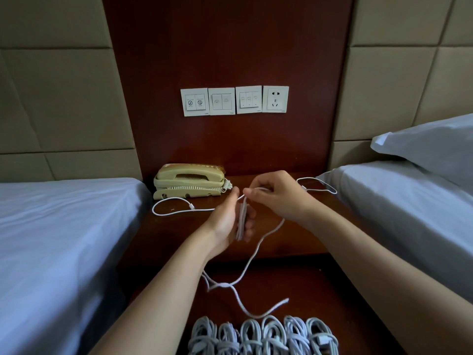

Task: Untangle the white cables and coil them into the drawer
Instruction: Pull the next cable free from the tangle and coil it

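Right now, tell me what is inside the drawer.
The drawer holds a row of coiled cables and a loose cable tail. The left forearm hides its left side.

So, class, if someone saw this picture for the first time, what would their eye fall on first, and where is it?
First the two hands at the centre: the left hand holds a half-wound white cable while the right hand pinches its strand, the loose tail trailing down. Next comes the row of coiled cables along the bottom edge. Then the beige telephone at the nightstand's back left, below the wall switches.
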Demonstrator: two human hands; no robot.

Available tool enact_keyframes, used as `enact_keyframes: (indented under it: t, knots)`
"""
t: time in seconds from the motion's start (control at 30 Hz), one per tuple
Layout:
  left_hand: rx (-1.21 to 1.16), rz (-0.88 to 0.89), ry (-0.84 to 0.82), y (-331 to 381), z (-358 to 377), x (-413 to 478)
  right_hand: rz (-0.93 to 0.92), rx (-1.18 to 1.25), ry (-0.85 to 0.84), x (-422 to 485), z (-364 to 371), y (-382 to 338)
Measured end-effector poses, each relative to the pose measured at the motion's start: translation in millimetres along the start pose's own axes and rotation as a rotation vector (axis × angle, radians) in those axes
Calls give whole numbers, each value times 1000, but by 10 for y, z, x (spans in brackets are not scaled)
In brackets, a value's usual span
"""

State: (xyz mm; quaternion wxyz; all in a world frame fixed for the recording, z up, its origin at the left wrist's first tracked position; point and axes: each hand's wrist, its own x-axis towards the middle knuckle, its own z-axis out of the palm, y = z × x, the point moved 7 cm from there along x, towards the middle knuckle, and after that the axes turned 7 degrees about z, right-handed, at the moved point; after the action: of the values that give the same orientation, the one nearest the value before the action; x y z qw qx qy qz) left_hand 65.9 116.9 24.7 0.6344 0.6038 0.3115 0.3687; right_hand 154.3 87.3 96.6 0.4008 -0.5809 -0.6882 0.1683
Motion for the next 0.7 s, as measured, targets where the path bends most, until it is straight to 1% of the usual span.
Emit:
enact_keyframes:
  t: [0.23,0.3,0.43,0.53,0.6,0.7]
  knots:
    - [-88,-21,-159,66,202,-64,105,107,129,84,-7,295]
    - [-106,6,-162,90,211,-67,112,142,103,83,34,349]
    - [-134,69,-127,139,160,-64,129,129,32,85,204,447]
    - [-223,95,-74,175,91,-51,184,144,-16,64,298,504]
    - [-295,103,-39,197,50,-36,203,145,-78,33,365,499]
    - [-369,107,19,202,-5,-17,202,81,-174,-22,467,416]
